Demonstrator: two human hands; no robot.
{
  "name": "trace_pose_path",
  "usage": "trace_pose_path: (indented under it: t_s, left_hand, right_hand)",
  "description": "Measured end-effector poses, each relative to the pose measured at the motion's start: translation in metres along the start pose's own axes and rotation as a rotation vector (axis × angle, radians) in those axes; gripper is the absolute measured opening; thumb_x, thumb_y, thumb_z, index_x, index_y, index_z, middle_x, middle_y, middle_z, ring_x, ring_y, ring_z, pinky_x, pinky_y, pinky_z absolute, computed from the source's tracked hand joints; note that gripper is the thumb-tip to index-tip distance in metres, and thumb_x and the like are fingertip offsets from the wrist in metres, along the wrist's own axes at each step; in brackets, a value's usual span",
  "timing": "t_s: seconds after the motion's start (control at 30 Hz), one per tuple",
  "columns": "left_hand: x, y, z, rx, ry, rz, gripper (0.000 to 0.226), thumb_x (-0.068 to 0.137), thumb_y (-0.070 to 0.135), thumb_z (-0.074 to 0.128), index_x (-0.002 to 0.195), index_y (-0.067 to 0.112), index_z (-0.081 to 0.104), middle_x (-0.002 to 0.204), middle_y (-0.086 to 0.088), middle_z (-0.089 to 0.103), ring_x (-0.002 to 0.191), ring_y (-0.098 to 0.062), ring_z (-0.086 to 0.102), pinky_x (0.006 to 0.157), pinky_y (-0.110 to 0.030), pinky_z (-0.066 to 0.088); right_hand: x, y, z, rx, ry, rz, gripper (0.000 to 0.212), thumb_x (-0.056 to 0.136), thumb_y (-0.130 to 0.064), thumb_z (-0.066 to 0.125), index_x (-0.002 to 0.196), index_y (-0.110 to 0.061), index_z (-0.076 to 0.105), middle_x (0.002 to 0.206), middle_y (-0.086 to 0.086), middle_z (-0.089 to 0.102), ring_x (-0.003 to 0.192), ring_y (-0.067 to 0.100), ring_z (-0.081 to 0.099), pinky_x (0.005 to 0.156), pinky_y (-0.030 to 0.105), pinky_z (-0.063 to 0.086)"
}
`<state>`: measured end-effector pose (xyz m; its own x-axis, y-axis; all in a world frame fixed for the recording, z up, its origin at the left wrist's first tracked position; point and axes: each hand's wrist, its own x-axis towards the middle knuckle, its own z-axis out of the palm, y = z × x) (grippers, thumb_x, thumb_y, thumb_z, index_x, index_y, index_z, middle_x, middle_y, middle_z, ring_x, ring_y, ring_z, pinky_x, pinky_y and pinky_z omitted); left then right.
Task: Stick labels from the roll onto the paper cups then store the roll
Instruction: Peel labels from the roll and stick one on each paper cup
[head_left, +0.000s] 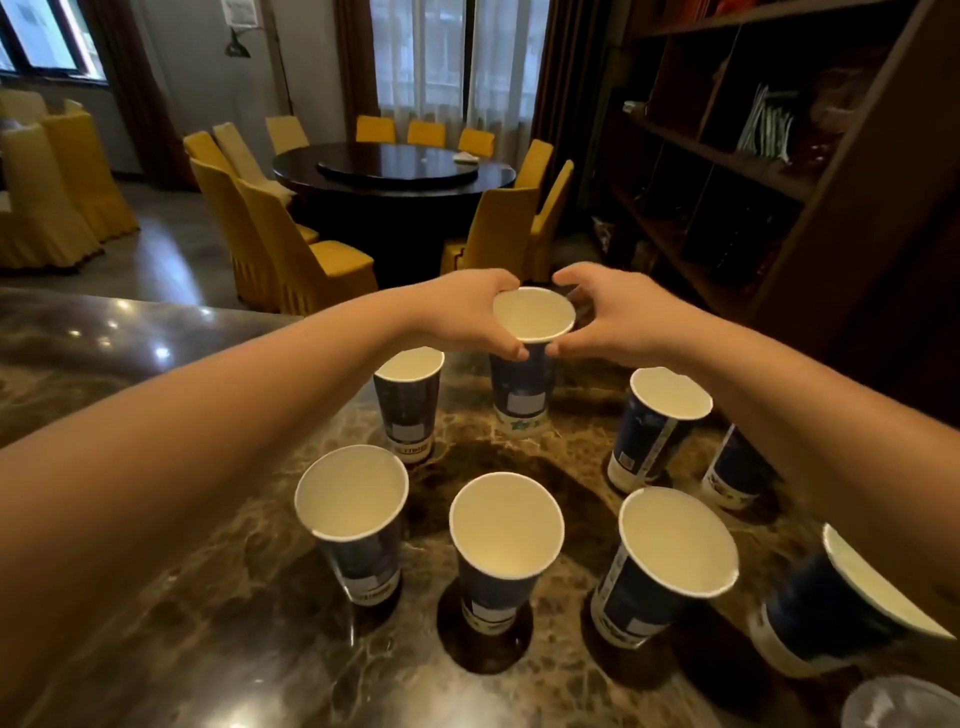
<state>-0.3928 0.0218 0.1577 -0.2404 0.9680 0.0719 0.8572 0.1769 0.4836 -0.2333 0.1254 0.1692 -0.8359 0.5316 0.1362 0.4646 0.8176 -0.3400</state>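
I see eight blue paper cups standing upright on the marbled surface (234, 623). My left hand (467, 317) and right hand (618, 317) grip the rim of the far centre cup (522, 395). Behind: a round dining table (395, 176), yellow chairs (291, 249), a dark shelf unit (779, 171).

Upright paper cups are crowding the centre and right of the marble counter (171, 649), a near row (506, 540) standing closely in front of a far row (410, 400). Open counter is lying at lower left and along the left edge.
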Motion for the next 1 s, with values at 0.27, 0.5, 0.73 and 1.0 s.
trace_pose_path:
  t_s: [0.27,0.5,0.73,1.0]
  left_hand:
    - [0.042,-0.026,0.043,0.158,-0.187,-0.089,0.082,0.075,0.044,0.079,0.141,0.017,0.037,0.134,-0.005,0.052,0.116,-0.022,0.050,0.099,-0.034,0.045]
    - [0.048,-0.030,0.058,0.215,-0.249,-0.112,0.085,0.076,0.044,0.078,0.143,0.018,0.033,0.141,-0.006,0.049,0.124,-0.024,0.049,0.098,-0.033,0.042]
    - [0.047,-0.022,0.062,0.293,-0.235,-0.094,0.090,0.074,0.047,0.078,0.145,0.017,0.031,0.146,-0.007,0.046,0.131,-0.026,0.045,0.104,-0.039,0.039]
    - [0.016,0.005,0.033,0.369,-0.127,-0.119,0.101,0.080,0.070,0.057,0.154,0.018,0.013,0.161,-0.005,0.024,0.145,-0.030,0.027,0.113,-0.056,0.025]
  right_hand:
    - [0.044,0.029,0.045,-0.177,-0.242,0.072,0.068,0.072,-0.049,0.079,0.125,-0.019,0.050,0.114,0.001,0.059,0.097,0.018,0.056,0.082,0.032,0.053]
    - [0.049,0.041,0.065,-0.191,-0.314,0.101,0.076,0.070,-0.046,0.081,0.129,-0.018,0.043,0.119,0.003,0.056,0.103,0.020,0.055,0.089,0.037,0.053]
    - [0.043,0.049,0.068,-0.189,-0.326,0.126,0.091,0.069,-0.039,0.084,0.138,-0.018,0.030,0.133,0.007,0.054,0.115,0.025,0.056,0.088,0.034,0.053]
    - [0.007,0.040,0.032,-0.222,-0.322,0.061,0.102,0.076,-0.052,0.074,0.153,-0.024,0.012,0.158,0.004,0.029,0.141,0.026,0.035,0.109,0.038,0.036]
